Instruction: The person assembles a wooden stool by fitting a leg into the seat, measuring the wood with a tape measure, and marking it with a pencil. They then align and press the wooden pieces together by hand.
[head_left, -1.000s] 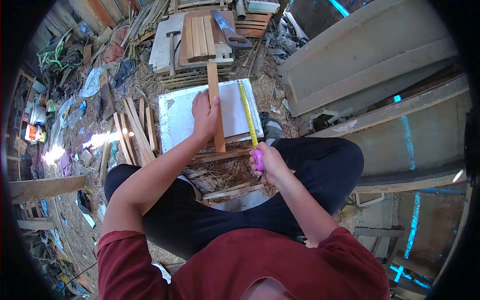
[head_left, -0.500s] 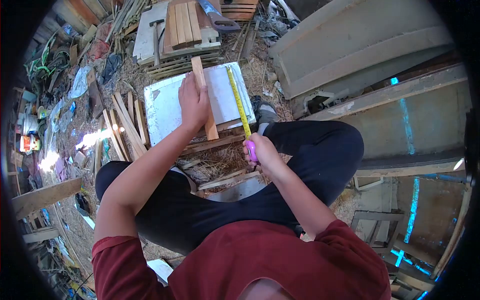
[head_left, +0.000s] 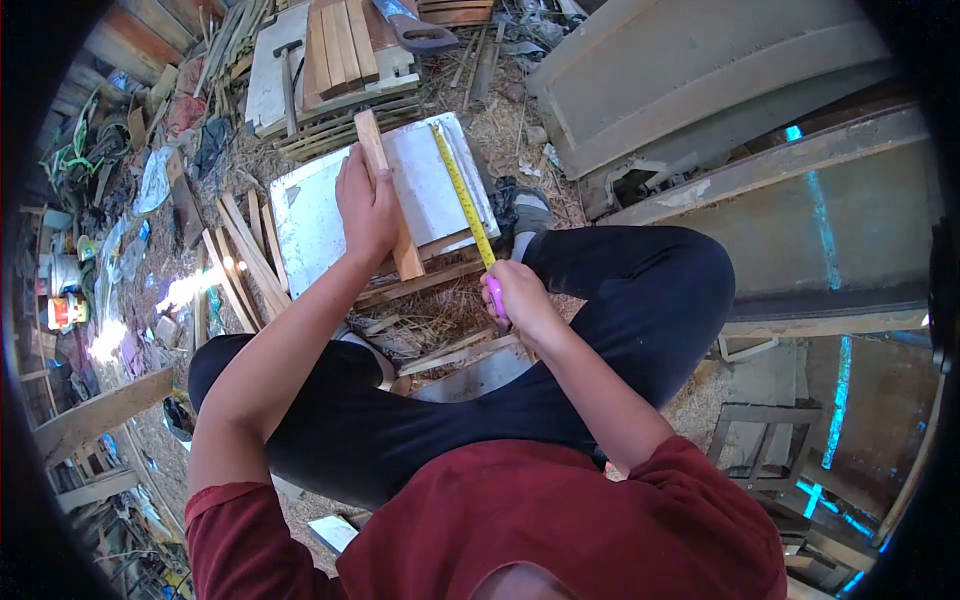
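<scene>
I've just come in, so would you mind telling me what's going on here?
The person's left hand holds a piece of wood over a white board. The right hand grips a pink tape measure, its yellow blade drawn out over the board, beside the wood but apart from it. Beyond the board lie a hammer, a saw and more wooden strips, none of them in hand.

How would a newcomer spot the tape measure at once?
Start at the white board in front of the seated person. Along its right side runs the tape measure, its case in the right hand. Its yellow blade and pink case set it apart from the plain brown wooden strip under the left hand's thumb.
</scene>
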